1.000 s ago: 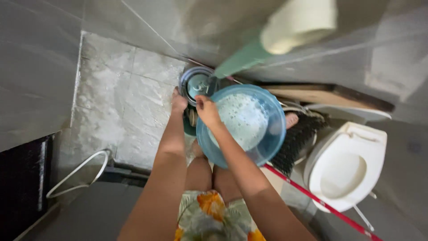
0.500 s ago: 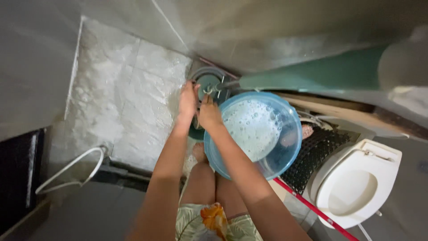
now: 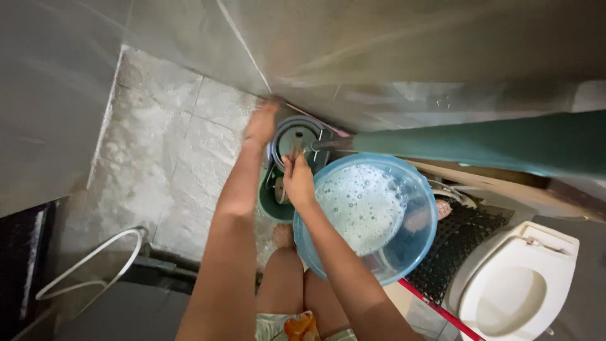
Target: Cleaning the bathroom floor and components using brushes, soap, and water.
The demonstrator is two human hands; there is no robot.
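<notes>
Looking straight down in a tiled bathroom here. The right hand (image 3: 298, 182) is curled around something small and metallic at the rim of a round metal pot (image 3: 294, 140) sitting in the corner by the wall; it looks like a spoon or a handle, but it's too small and dim to say which. So that grip is closed on the little metal piece, right at the pot's near edge. The left hand (image 3: 261, 124) is up at the pot's far left side, fingers stretched out toward the wall, touching or almost touching the rim. It's blurred, so I can't tell if that grip is actually on anything.

Just to the right of the right hand, basically touching the wrist, sits a big blue plastic basin (image 3: 413, 249) full of soapy, foamy water. A dark green bucket (image 3: 270, 201) sits under and in front of the pot, between the two forearms. A teal pipe (image 3: 480, 146) runs across from the right and ends in a tap right over the pot.

Further right there's a black rubber mat (image 3: 454, 243), a white toilet (image 3: 517, 293) and a red mop handle (image 3: 435, 309). A white hose loop (image 3: 95, 265) lies on the floor (image 3: 164, 158) at lower left.
</notes>
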